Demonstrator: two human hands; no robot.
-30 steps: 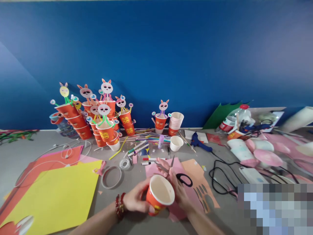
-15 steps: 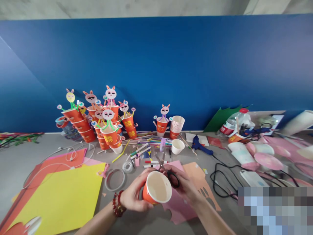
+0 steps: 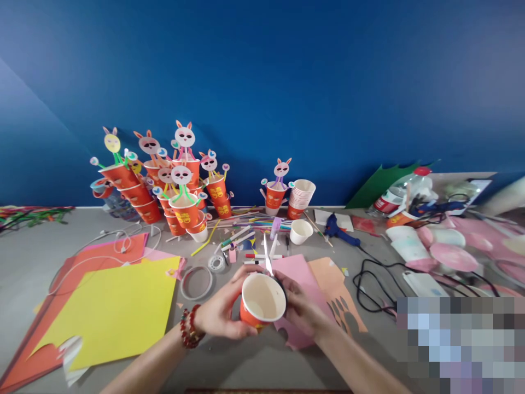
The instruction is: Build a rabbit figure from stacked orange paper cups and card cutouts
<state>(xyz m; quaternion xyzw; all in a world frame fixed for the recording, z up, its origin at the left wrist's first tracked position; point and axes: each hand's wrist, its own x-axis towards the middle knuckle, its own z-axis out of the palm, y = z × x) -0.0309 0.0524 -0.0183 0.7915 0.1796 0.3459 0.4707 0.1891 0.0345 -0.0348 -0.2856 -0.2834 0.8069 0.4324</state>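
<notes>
My left hand (image 3: pixel 223 306) is wrapped around an orange paper cup (image 3: pixel 251 316), its white inside tilted toward me. In my right hand (image 3: pixel 301 307) is a pair of scissors (image 3: pixel 268 255), blades pointing away from me and looking nearly closed. The dark handle is partly hidden behind the cup's right rim. Both hands are close together over the table. Beneath the right hand lies a pink paper sheet (image 3: pixel 293 262) with cut-outs, beside a peach sheet (image 3: pixel 328 268) that has oval holes.
Rabbit-faced cups (image 3: pixel 184 210) stand stacked at the back left; stacked cups (image 3: pixel 302 197) and a small white cup (image 3: pixel 301 232) are centre back. A blue glue gun (image 3: pixel 340 232) with a looping black cord (image 3: pixel 361 290) is at right. Yellow paper (image 3: pixel 127 317) and a tape roll (image 3: pixel 197 282) are left.
My view has tipped down a little. The scissors have turned more upright, with their blades closer together, and the right hand has shifted nearer the cup. The left hand still holds the cup.
</notes>
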